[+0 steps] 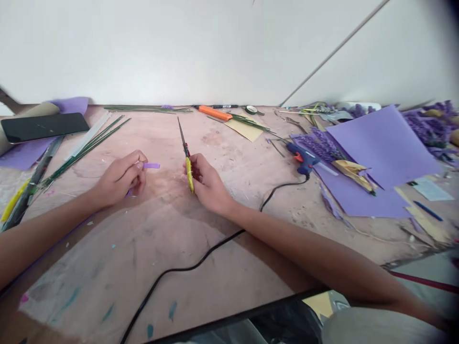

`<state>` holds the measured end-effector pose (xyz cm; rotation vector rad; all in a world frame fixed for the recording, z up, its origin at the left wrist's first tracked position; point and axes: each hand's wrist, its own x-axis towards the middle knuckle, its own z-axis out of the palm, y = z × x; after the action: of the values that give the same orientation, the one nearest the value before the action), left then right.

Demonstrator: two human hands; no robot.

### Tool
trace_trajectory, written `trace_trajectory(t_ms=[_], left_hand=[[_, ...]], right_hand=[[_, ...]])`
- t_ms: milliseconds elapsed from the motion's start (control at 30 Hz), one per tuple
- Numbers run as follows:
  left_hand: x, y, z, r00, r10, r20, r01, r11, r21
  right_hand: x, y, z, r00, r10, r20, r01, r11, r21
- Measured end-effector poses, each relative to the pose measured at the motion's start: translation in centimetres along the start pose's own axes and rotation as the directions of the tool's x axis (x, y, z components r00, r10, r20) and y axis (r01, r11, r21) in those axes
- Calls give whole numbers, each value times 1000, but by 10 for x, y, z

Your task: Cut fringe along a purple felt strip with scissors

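Observation:
My left hand [122,177] rests on the brown tabletop [150,258], fingers pinched on a small purple strip [151,166] that sticks out to the right. My right hand [205,182] grips yellow-handled scissors [186,157]; their closed blades point away from me toward the wall. The two hands lie a short way apart at the table's middle.
A blue glue gun [303,158] lies to the right, its black cord [201,260] running to the near edge. Purple sheets [380,143] and purple flower bits fill the right side. Green wire stems [86,145], a black phone [43,126] and an orange cutter [215,113] lie further back.

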<state>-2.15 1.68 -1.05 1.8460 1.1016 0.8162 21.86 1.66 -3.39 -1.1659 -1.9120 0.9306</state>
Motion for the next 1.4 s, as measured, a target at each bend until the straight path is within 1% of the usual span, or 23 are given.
trace_trajectory(t_ms=[133,233,367,500,567,700,833,1000,1067,1167,1267,1333,1400], left_hand=[[-1,2,0,995,103,4,-102,990,95],[0,4,1,986,169,-2,-166,969,183],[3,4,5,974,222,-39,-205,944,260],[8,4,10,965,250,-77,-217,931,294],[11,4,11,971,226,-76,-199,944,262],[18,-2,11,992,113,-48,-107,989,106],[21,-6,11,997,61,-42,-61,998,-6],[21,-6,12,992,10,-126,-32,984,-173],[22,-4,14,988,10,-154,-45,972,-229],[20,0,17,977,48,-208,-108,951,-290],[15,4,19,953,98,-286,-169,957,-237],[12,5,20,950,119,-289,-180,964,-196],[9,5,20,958,123,-259,-174,967,-187]], right_hand=[[-5,-5,-2,998,-56,-26,56,998,-24],[-6,-11,-3,996,-92,-17,92,995,-30],[-7,-18,-3,991,-135,21,136,990,-31],[-6,-21,-5,982,-172,81,174,984,-20],[-5,-21,-6,980,-168,109,170,985,-13],[1,-17,-8,974,-153,166,157,988,-7],[14,-12,-8,961,-164,223,174,984,-26],[28,-5,-12,959,-182,219,201,978,-65],[29,-3,-14,959,-179,217,200,977,-78],[29,-1,-16,960,-173,221,197,976,-91],[29,0,-16,953,-187,239,215,972,-97],[30,0,-16,944,-215,249,246,964,-100],[31,0,-15,934,-248,256,284,952,-115]])
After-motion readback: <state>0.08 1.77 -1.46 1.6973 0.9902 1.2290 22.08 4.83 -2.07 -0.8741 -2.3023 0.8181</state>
